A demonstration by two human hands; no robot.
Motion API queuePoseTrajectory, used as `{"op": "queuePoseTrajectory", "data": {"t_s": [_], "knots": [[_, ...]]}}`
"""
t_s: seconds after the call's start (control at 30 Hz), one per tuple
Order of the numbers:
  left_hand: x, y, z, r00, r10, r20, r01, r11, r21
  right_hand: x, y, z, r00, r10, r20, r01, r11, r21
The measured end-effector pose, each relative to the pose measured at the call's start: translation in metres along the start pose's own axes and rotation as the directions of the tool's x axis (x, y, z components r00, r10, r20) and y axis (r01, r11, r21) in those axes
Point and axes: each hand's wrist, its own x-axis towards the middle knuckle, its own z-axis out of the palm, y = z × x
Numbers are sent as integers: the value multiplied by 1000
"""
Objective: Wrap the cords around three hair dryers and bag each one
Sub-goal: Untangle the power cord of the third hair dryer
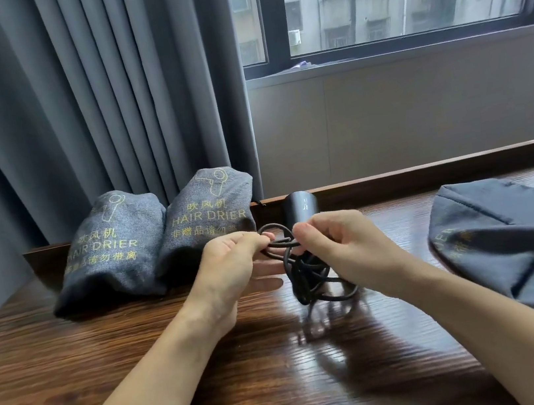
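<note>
Both forearms reach forward over the dark wooden desk (214, 366), bare, and the hands meet above its middle. The left hand (230, 270) is turned with the palm to the right; its thumb and first finger pinch a strand of the black cord (304, 273), and the other fingers lie straight under it. The right hand (337, 243) has the back up and the fingers curled around the dryer (301, 204), of which only the black round head shows above the knuckles; its thumb presses on the cord just beside the left fingertips. The cord makes loose loops between the two hands and hangs down under the right hand, near to the desk; whether it touches I cannot tell. At the back left two filled grey bags (110, 250) (209, 221) lie side by side, touching, against the curtain (88, 107). A third bag (499, 237), flat and crumpled, lies on the desk to the right, well apart from the hands.
</note>
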Motion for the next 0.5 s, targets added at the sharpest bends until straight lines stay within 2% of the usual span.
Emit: {"op": "queuePoseTrajectory", "data": {"t_s": [0.07, 0.17, 0.27, 0.3, 0.43, 0.5], "knots": [[1, -1, 0, 1000, -14, 18, 14, 1000, 3, 0, 4, 0, 1000, -10, -26, 11, 1000, 23], [2, -1, -2, 999, -18, 41, 18, 1000, 23, 0, 1, -7, 998, 48, -46, -39, 982, 187], [1, 0, -1, 999, 5, 35, -6, 999, 40, 2, -1, -14, 995, 91, 39, -99, 897, 432], [1, 0, -1, 1000, 11, 25, -12, 999, 44, 1, -2, -13, 993, 103, 62, -120, 877, 465], [0, -1, 1, 1000, 17, 9, -18, 998, 57, 0, -5, -8, 996, 71, 51, -85, 909, 408], [0, 0, 2, 1000, 15, 0, -15, 998, 59, -1, -5, -7, 996, 52, 67, -76, 895, 440]]}}
